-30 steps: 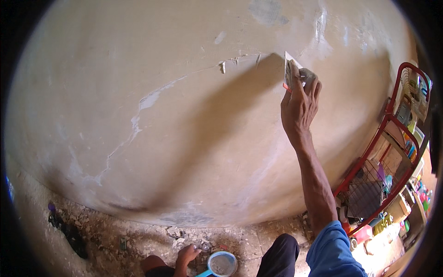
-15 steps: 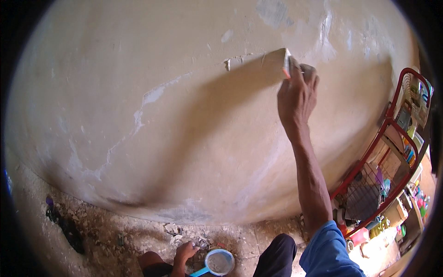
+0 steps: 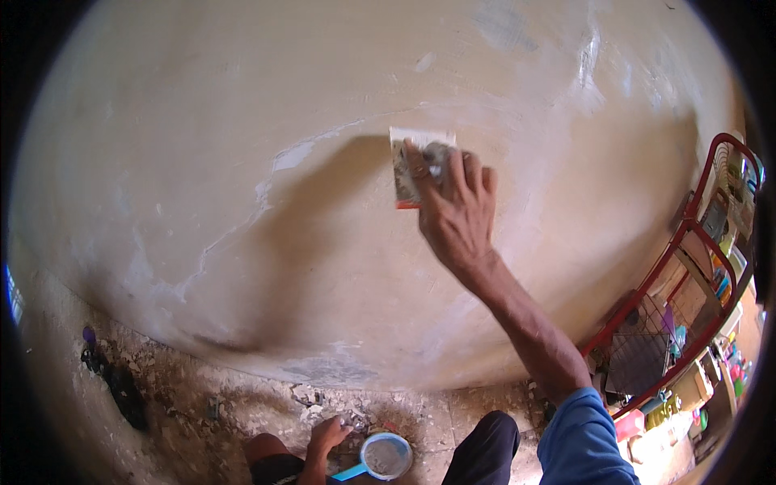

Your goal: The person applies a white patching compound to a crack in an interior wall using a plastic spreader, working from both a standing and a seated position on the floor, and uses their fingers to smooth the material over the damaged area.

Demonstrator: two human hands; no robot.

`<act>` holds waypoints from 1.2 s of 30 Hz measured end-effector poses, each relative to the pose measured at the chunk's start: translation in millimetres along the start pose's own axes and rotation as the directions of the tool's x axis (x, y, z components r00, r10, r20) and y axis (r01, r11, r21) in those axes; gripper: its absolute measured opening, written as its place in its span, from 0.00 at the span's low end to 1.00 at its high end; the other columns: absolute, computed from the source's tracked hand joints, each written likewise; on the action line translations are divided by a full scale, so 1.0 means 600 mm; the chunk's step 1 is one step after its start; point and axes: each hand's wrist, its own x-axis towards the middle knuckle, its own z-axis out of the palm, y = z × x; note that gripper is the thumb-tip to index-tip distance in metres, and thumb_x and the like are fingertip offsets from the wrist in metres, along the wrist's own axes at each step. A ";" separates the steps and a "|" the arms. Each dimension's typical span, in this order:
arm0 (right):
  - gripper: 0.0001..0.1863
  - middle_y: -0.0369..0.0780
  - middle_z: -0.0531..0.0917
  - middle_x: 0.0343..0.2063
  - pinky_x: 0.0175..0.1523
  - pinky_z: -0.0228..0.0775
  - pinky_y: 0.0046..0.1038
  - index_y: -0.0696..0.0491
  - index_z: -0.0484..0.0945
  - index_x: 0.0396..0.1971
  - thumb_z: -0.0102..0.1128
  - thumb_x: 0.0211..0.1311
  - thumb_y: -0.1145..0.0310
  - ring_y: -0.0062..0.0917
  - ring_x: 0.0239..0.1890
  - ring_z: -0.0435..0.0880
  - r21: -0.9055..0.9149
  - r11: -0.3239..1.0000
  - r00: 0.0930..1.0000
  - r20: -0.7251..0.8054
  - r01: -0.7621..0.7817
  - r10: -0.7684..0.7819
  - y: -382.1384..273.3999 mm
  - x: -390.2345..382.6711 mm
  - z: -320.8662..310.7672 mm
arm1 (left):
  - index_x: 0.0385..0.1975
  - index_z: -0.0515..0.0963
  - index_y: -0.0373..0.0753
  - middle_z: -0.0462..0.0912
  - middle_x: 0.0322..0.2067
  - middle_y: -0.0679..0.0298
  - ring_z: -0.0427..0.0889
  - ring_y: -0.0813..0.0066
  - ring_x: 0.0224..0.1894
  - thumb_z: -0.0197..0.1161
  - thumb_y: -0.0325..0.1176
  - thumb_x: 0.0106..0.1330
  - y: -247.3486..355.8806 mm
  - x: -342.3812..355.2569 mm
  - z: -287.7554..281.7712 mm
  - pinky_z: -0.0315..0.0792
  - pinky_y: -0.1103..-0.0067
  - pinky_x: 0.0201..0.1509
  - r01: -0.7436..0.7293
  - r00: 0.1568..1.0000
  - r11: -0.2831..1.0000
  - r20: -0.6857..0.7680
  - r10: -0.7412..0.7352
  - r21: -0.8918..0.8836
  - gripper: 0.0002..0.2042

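Observation:
My right hand (image 3: pixel 453 198) grips a flat putty knife (image 3: pixel 408 182) with a pale edge and a red strip, held against the cream wall (image 3: pixel 162 113) below a thin irregular crack with pale filler patches (image 3: pixel 291 153). My left hand (image 3: pixel 327 436) is low near the floor, fingers curled at a small greyish object I cannot make out. Beside it sits a blue-rimmed round container (image 3: pixel 386 457) with a long blue handle and grey paste inside.
A red metal rack (image 3: pixel 691 222) with wire baskets and assorted plastic items lines the right side. Flaking debris (image 3: pixel 194 388) covers the floor along the wall's foot. A dark bundle (image 3: pixel 129 400) lies at the lower left. My knees (image 3: pixel 485 444) show below.
My right hand with the putty knife has moved left and down, its shadow following. The raised flakes along the crack's upper stretch no longer show. My left hand is nearly unchanged.

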 end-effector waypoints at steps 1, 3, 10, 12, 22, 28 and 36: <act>0.36 0.44 0.71 0.44 0.43 0.58 0.38 0.47 0.66 0.65 0.62 0.53 0.72 0.34 0.46 0.69 -0.007 1.000 1.000 -0.005 0.021 -0.021 0.014 0.005 0.008 | 0.46 0.74 0.34 0.81 0.43 0.46 0.79 0.48 0.48 0.58 0.54 0.61 0.002 -0.006 -0.003 0.72 0.61 0.50 -0.007 1.000 1.000 0.006 0.007 -0.005 0.27; 0.39 0.43 0.71 0.45 0.45 0.58 0.38 0.46 0.64 0.67 0.62 0.50 0.75 0.34 0.47 0.70 -0.030 0.998 0.999 0.006 0.047 -0.047 0.030 0.023 0.023 | 0.47 0.72 0.32 0.80 0.44 0.44 0.79 0.47 0.49 0.58 0.55 0.62 0.004 -0.002 -0.002 0.72 0.62 0.52 -0.003 0.999 1.000 0.035 0.003 0.012 0.29; 0.39 0.43 0.72 0.50 0.48 0.57 0.39 0.48 0.67 0.64 0.62 0.46 0.77 0.35 0.50 0.70 0.040 0.996 0.978 0.190 0.079 -0.085 0.010 -0.040 0.018 | 0.47 0.73 0.33 0.80 0.43 0.44 0.79 0.48 0.49 0.59 0.55 0.61 -0.016 -0.002 0.002 0.72 0.62 0.52 0.034 0.999 0.999 -0.014 -0.034 0.010 0.28; 0.38 0.43 0.72 0.47 0.47 0.57 0.39 0.46 0.68 0.64 0.64 0.46 0.77 0.35 0.48 0.70 -0.009 1.000 0.992 0.127 0.011 -0.010 0.023 -0.040 -0.003 | 0.47 0.73 0.33 0.81 0.43 0.45 0.79 0.48 0.49 0.59 0.55 0.61 -0.008 -0.004 -0.005 0.72 0.62 0.51 0.037 0.999 0.999 0.002 -0.037 0.015 0.28; 0.28 0.42 0.70 0.39 0.43 0.56 0.36 0.56 0.71 0.58 0.62 0.53 0.69 0.32 0.42 0.68 -0.044 0.998 0.999 0.023 -0.036 0.037 -0.062 0.028 0.041 | 0.43 0.74 0.33 0.82 0.42 0.48 0.80 0.48 0.47 0.56 0.54 0.63 -0.010 0.009 0.016 0.71 0.60 0.51 -0.014 1.000 1.000 -0.028 0.015 0.010 0.26; 0.37 0.42 0.70 0.43 0.48 0.56 0.39 0.48 0.64 0.67 0.59 0.53 0.74 0.33 0.46 0.69 0.031 0.995 0.995 0.009 0.097 -0.097 -0.056 0.041 0.038 | 0.42 0.74 0.33 0.82 0.40 0.47 0.80 0.47 0.45 0.57 0.53 0.63 -0.006 0.011 0.023 0.73 0.59 0.47 -0.081 0.990 0.997 -0.116 0.079 -0.016 0.25; 0.36 0.44 0.72 0.46 0.48 0.57 0.39 0.51 0.64 0.66 0.59 0.52 0.73 0.33 0.47 0.70 0.051 0.972 0.946 0.223 0.228 -0.234 -0.047 -0.025 0.027 | 0.45 0.72 0.30 0.80 0.41 0.42 0.79 0.45 0.47 0.56 0.53 0.64 0.040 -0.005 -0.006 0.72 0.60 0.50 -0.038 0.999 0.999 -0.030 0.037 -0.020 0.27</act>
